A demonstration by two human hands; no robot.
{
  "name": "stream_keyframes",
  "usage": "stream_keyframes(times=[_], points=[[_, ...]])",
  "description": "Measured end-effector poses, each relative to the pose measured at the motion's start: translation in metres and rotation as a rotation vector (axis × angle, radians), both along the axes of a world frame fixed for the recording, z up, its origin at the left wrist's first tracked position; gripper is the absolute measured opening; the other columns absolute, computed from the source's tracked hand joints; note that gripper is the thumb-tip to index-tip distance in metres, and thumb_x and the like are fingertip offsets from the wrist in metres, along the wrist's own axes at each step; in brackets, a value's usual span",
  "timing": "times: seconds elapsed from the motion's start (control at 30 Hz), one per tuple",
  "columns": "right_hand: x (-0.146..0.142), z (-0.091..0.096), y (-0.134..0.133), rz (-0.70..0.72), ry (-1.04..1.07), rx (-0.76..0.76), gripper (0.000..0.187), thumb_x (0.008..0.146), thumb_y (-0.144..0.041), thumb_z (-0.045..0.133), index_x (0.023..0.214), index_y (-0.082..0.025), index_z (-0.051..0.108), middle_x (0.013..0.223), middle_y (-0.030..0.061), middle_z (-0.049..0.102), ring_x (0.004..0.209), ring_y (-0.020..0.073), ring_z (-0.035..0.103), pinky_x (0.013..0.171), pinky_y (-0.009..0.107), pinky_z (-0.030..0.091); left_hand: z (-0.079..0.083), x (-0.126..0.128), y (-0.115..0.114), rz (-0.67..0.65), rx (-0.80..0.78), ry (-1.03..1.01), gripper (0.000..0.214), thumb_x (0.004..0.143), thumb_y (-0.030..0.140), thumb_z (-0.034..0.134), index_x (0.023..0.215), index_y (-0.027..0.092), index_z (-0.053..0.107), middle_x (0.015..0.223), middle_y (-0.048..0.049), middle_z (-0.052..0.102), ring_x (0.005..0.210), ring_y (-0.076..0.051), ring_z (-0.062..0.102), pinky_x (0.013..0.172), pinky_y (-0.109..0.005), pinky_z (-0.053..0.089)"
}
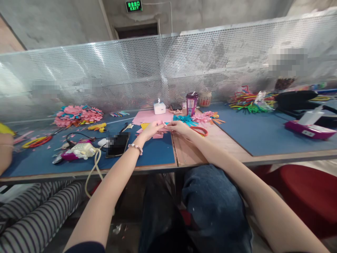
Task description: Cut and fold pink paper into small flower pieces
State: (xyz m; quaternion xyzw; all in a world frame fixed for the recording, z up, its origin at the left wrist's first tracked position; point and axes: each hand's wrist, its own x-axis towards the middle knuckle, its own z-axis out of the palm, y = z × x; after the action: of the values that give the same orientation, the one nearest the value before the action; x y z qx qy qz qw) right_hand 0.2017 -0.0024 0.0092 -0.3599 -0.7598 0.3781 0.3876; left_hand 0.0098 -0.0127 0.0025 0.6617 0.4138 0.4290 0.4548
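Note:
My left hand (152, 128), with a beaded bracelet (136, 149) on its wrist, meets my right hand (179, 127) over the middle of the table. Closed fingers of both hands pinch a small pink paper piece (165, 128) between them; its exact shape is too small to make out. Cut pink paper pieces (158, 135) lie just under the left hand, beside a bit of yellow paper (144, 125). Next to the right hand is a red-orange loop (202, 131), which looks like scissor handles. Behind the hands are a pink sheet (142, 117) and blue fringed paper (185, 120).
A tissue pack (159, 108) and a purple cup (192, 104) stand at the back. A black phone (118, 144), a glue gun (97, 127) and a pink paper flower pile (76, 116) are leftward. A purple tissue pack (310, 129) sits right. Another person's arm (5, 151) shows far left.

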Motion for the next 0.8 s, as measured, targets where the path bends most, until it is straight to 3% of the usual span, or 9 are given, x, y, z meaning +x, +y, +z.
stream_keyframes(times=[0.2,0.37,0.5,0.67,0.8], points=[[0.000,-0.007,0.011,0.042,-0.017,0.019,0.047,0.063,-0.057,0.071,0.077,-0.012,0.068,0.066,0.0007,0.059,0.058,0.0103,0.048,0.054,0.024,0.035,0.004,0.002,-0.006,-0.035,-0.009,0.007,0.030,0.081,0.040,0.066,0.096,0.014,0.061,0.100,-0.0109,0.068,0.085,-0.019,0.068,0.069,-0.029,0.052],[-0.002,-0.002,0.005,-0.026,-0.002,0.023,0.042,0.064,-0.052,0.071,0.074,-0.012,0.065,0.064,0.0004,0.055,0.057,0.0101,0.046,0.052,0.023,0.034,0.002,0.001,-0.005,-0.035,0.002,-0.034,0.031,0.079,0.037,0.069,0.099,0.015,0.059,0.099,-0.0105,0.068,0.080,-0.020,0.069,0.074,-0.036,0.055],[-0.001,0.002,-0.001,-0.030,-0.023,0.014,0.043,0.064,-0.054,0.071,0.069,-0.013,0.062,0.061,-0.0013,0.052,0.055,0.0088,0.043,0.051,0.023,0.032,0.001,-0.002,-0.002,-0.031,0.059,-0.005,0.032,0.078,0.037,0.069,0.098,0.015,0.061,0.094,-0.0087,0.067,0.076,-0.018,0.068,0.070,-0.033,0.054],[-0.002,0.005,-0.004,0.048,-0.006,-0.080,0.043,0.061,-0.053,0.075,0.066,-0.013,0.060,0.060,-0.0018,0.054,0.055,0.0087,0.044,0.053,0.023,0.034,0.001,-0.003,0.003,0.026,0.113,0.019,0.029,0.077,0.034,0.070,0.098,0.014,0.063,0.088,-0.0070,0.067,0.074,-0.015,0.065,0.065,-0.027,0.050],[-0.004,0.008,-0.009,0.025,0.165,-0.182,0.034,0.061,-0.042,0.079,0.063,-0.014,0.059,0.060,-0.0001,0.058,0.058,0.0101,0.049,0.056,0.024,0.038,0.002,-0.005,0.007,0.113,0.088,-0.028,0.032,0.078,0.034,0.067,0.103,0.014,0.064,0.086,-0.0082,0.068,0.074,-0.014,0.064,0.062,-0.024,0.045]])
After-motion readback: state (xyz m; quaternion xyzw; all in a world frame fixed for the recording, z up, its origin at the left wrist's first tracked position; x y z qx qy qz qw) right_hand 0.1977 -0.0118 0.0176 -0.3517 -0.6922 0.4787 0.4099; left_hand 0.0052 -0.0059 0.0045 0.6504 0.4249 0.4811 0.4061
